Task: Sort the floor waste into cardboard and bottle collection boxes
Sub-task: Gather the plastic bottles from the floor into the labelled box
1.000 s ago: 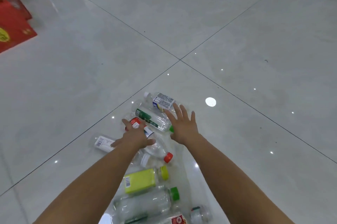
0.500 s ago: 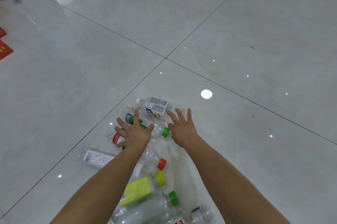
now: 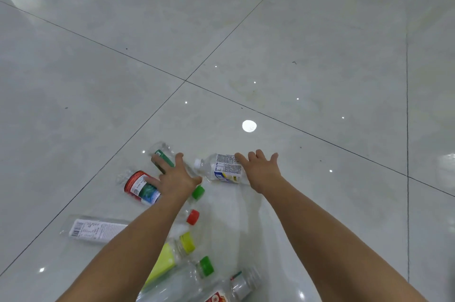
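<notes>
Bottles all over the floor [image 3: 320, 55], lying flat. Left hand [image 3: 176, 178] spread over green-label bottle [image 3: 163, 157], right hand [image 3: 263, 170] splayed wide, touching white-label bottle [image 3: 225, 170]. Nothing gripped.

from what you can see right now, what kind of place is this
Probably an indoor room or hall, though no walls show. The floor is large glossy pale tiles with thin dark joints, mirroring ceiling lights. Empty plastic bottles lie scattered on it, both hands reaching over them.
</notes>
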The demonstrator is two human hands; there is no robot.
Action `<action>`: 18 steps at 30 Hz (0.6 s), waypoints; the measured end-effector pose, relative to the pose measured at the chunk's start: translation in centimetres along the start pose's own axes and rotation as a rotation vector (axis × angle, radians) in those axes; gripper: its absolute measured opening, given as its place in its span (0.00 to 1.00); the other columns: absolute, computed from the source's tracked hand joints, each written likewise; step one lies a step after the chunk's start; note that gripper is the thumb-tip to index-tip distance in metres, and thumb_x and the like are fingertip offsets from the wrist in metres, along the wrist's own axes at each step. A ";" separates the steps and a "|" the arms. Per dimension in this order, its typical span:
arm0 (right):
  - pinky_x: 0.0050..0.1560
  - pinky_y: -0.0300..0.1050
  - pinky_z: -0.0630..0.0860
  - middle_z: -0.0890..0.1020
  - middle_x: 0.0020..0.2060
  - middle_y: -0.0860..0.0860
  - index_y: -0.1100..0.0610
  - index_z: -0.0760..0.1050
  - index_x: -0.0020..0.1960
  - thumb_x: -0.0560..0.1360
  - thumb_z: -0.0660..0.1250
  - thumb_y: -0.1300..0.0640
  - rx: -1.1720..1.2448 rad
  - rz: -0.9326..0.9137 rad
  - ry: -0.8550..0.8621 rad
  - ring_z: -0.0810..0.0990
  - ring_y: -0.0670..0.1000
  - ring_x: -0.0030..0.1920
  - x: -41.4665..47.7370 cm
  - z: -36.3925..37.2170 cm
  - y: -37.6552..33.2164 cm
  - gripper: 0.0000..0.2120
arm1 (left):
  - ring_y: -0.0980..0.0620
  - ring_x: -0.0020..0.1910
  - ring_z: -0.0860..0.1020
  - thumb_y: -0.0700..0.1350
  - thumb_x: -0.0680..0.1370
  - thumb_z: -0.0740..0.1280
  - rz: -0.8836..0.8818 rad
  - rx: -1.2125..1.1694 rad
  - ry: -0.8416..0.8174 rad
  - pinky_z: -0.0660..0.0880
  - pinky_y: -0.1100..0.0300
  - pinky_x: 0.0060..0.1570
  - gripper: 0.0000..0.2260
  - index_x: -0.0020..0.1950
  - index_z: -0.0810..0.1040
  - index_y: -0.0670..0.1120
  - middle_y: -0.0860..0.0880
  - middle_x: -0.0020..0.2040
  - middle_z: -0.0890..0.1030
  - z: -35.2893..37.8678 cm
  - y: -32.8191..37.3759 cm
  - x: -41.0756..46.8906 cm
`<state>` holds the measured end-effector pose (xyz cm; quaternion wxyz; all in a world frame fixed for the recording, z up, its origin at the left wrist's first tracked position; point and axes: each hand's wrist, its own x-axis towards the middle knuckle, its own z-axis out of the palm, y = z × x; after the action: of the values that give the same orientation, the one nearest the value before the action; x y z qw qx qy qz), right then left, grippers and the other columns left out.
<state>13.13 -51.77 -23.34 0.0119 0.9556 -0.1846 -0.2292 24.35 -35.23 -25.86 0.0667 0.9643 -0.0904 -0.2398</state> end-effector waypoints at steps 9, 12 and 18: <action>0.75 0.61 0.47 0.60 0.72 0.53 0.41 0.55 0.74 0.77 0.60 0.61 -0.070 0.025 -0.087 0.57 0.53 0.74 -3.3 -0.3 5.5 0.30 | 0.40 0.74 0.60 0.43 0.68 0.73 0.551 0.068 -0.054 0.56 0.52 0.73 0.53 0.78 0.35 0.50 0.49 0.79 0.36 3.9 4.8 -3.1; 0.75 0.60 0.46 0.54 0.75 0.53 0.40 0.53 0.75 0.77 0.59 0.61 0.053 0.101 -0.170 0.52 0.55 0.76 -4.5 0.3 6.6 0.31 | 0.42 0.75 0.60 0.44 0.68 0.74 0.557 -0.120 -0.121 0.68 0.53 0.66 0.54 0.78 0.36 0.52 0.46 0.78 0.37 6.0 5.7 -4.9; 0.62 0.46 0.69 0.57 0.73 0.58 0.60 0.51 0.77 0.75 0.62 0.52 0.886 0.873 -0.206 0.60 0.59 0.73 -4.6 2.4 8.0 0.35 | 0.35 0.62 0.70 0.43 0.72 0.71 0.072 -0.412 -0.173 0.73 0.48 0.57 0.32 0.69 0.56 0.40 0.37 0.63 0.63 8.8 7.0 -8.6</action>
<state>5.50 -57.43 -22.65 -0.3107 0.6793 -0.6353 -0.1959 11.69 -41.01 -28.47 0.2629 0.9022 -0.0791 -0.3326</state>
